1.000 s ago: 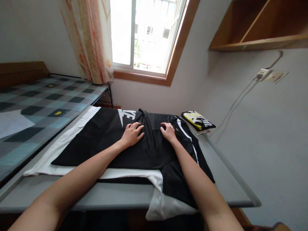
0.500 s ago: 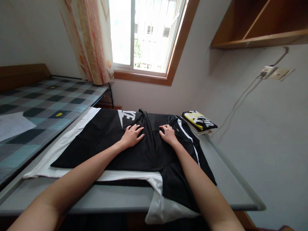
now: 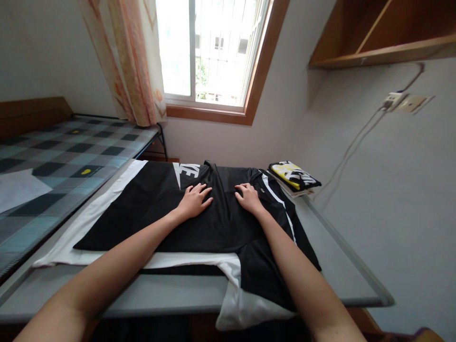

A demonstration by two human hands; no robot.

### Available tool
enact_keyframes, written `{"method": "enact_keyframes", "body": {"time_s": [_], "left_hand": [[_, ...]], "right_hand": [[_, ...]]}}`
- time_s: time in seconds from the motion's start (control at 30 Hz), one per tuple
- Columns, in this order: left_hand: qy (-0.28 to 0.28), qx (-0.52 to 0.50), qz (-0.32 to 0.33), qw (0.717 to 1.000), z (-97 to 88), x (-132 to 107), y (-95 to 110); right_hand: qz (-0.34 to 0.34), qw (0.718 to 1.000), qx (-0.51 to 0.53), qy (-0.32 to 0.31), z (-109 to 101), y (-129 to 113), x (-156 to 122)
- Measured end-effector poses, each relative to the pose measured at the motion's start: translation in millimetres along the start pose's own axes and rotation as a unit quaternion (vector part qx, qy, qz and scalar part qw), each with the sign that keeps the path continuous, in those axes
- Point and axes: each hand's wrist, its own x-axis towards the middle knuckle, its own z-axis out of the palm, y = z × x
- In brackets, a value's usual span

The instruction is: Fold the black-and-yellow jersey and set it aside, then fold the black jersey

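A black T-shirt [image 3: 217,232] with a white logo lies spread out, its white-trimmed collar toward the right. Beneath it a white garment [image 3: 67,237] shows along the left and near edges, and a white sleeve droops over the table's front edge. My left hand [image 3: 194,200] rests palm down on the black cloth just below the logo, fingers spread. Nearer the collar, my right hand [image 3: 248,198] also lies on the shirt with its fingers apart and slightly bent. A raised crease runs through the fabric between both hands.
The grey table [image 3: 342,256] carries a folded black, yellow and white garment [image 3: 294,175] at its far right. Left of it stands a bed with a checked mattress [image 3: 99,152] and white paper [image 3: 23,189]. A wall socket [image 3: 399,102] with a cable and a wooden shelf [image 3: 384,52] are at right.
The view has shifted very slightly. Both hands stay in the same places on the black T-shirt, and the cloth looks unchanged.
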Motion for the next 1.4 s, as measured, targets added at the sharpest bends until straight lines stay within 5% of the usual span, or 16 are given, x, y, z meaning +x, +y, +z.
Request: {"method": "enact_keyframes", "body": {"time_s": [1.4], "left_hand": [[0.001, 0.021, 0.009, 1.000, 5.1, 1.0, -4.4]], "right_hand": [[0.003, 0.999, -0.019, -0.027, -2.7, -2.4, -2.6]]}}
